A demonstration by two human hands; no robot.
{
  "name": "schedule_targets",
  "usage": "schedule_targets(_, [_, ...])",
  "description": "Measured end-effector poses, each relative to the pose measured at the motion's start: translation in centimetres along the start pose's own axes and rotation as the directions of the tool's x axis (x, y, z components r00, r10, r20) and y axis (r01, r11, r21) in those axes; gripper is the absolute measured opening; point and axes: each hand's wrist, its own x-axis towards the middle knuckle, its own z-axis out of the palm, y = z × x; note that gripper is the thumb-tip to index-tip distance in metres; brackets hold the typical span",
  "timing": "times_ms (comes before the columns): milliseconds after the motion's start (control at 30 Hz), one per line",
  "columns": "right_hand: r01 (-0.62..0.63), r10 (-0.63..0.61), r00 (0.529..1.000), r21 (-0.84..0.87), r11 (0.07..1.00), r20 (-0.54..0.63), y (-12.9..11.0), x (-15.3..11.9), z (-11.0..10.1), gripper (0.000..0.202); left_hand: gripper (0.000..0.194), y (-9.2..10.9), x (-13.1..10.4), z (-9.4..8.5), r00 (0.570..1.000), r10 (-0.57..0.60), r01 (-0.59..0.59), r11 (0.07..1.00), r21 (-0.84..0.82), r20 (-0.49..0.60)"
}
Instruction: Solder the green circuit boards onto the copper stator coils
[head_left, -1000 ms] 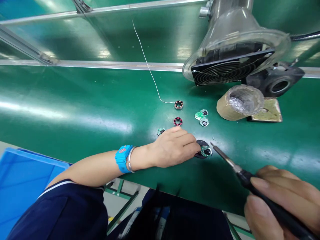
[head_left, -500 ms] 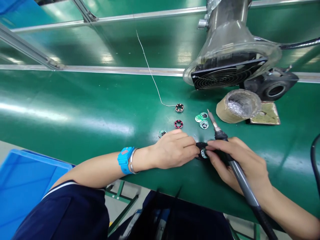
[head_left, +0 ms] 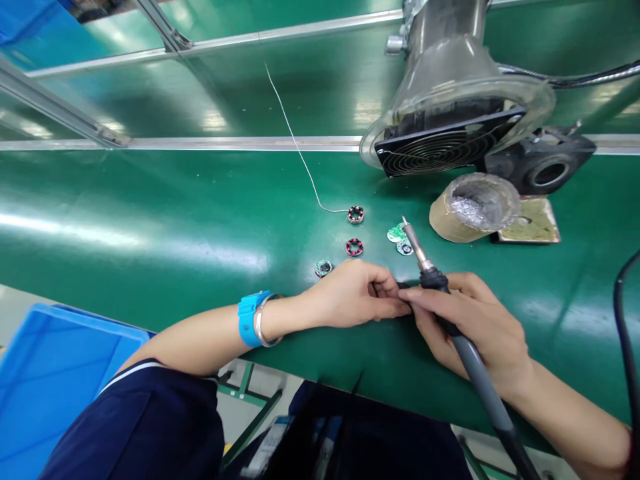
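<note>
My left hand [head_left: 355, 293] is closed, its fingertips pinched round a small black piece [head_left: 403, 285] that is mostly hidden. My right hand [head_left: 493, 333] grips a soldering iron [head_left: 473, 363], whose tip points up and away to the left. The thumb and forefinger of that hand also meet the black piece, against my left fingertips. Close beyond the left hand lies a round green circuit board [head_left: 323, 268]. Further off are a ring of red windings [head_left: 355, 254] and a copper-wound ring [head_left: 355, 222] with solder wire [head_left: 303, 160] reaching it. Several round boards [head_left: 397, 233] lie past the iron's tip.
A clear fume hood with a fan grille [head_left: 440, 153] hangs over the back. Under it stand a cardboard cup [head_left: 450, 217] with silvery bits inside, a sponge [head_left: 533, 223] and a dark iron stand [head_left: 540, 163]. A blue bin [head_left: 65, 387] is at the left. A black cable [head_left: 623, 327] hangs at the right.
My left hand has turned and its fingers have curled, covering the board and black piece that showed between my hands. The iron's tip has shifted slightly left, over the round boards.
</note>
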Motion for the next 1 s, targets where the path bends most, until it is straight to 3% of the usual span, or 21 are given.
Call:
schedule_targets(167, [0.020,-0.019,0.999,-0.037,0.999,0.030,0.0,0.0,-0.5,0.052,0.007,-0.4,-0.3,-0.2,0.999,0.010,-0.008,0.999,-0.033,0.052])
schedule_targets(467, [0.097,-0.094,0.993,-0.033,0.995,0.071,-0.2,-0.6,-0.7,0.050,0.006,-1.2,-0.3,-0.1,0.993,0.112,-0.107,0.985,0.133,-0.030])
schedule_targets(567, [0.033,-0.030,0.996,-0.037,0.999,0.083,-0.6,-0.6,-1.5,0.057,0.002,-1.2,-0.3,0.1,0.986,0.156,-0.144,0.974,0.173,-0.056])
schedule_targets(700, [-0.094,0.094,0.995,0.000,0.996,-0.023,-1.6,-0.2,-3.8,0.065,0.002,-1.1,-0.4,0.4,0.975,0.192,-0.170,0.968,0.187,-0.108])
schedule_targets(867, [-0.220,0.207,0.972,0.116,0.969,0.114,-2.9,-0.2,-6.2,0.045,0.001,-1.2,-0.4,0.5,0.963,0.234,-0.199,0.953,0.230,-0.137])
schedule_targets(1000, [-0.239,0.235,0.971,0.159,0.958,0.045,-3.5,0.1,-5.7,0.027,0.003,-0.9,-0.5,0.5,0.970,0.201,-0.169,0.962,0.216,-0.135])
